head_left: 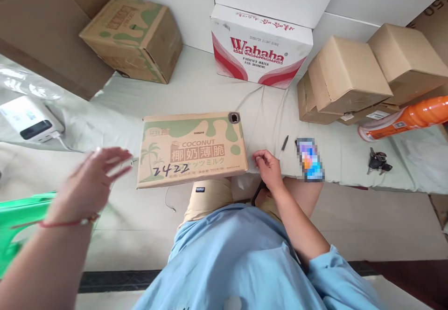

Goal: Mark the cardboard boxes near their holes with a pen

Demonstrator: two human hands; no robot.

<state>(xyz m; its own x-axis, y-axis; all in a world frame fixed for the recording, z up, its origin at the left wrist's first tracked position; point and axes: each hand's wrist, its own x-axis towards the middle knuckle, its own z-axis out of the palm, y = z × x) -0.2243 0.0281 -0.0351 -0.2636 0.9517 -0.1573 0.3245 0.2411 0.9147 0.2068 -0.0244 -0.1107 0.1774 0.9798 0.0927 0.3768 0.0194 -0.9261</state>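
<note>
Carton (196, 154) marked COCONUT, with 2422 handwritten on it, lies in front of you at the near edge of the covered table (196, 93), between your two hands. Your left hand (87, 179) is blurred beside the carton's left end, thumb and fingers spread apart; whether it touches the cable (132, 162) there, I cannot tell. Your right hand (269, 166) is just beside the right end, fingers curled inward; I cannot tell whether it pinches anything. To its right you have a pen (284, 142), a pixelated phone (311, 159) and keys (379, 161). A Wahaha box (261, 49) stands behind the carton.
</note>
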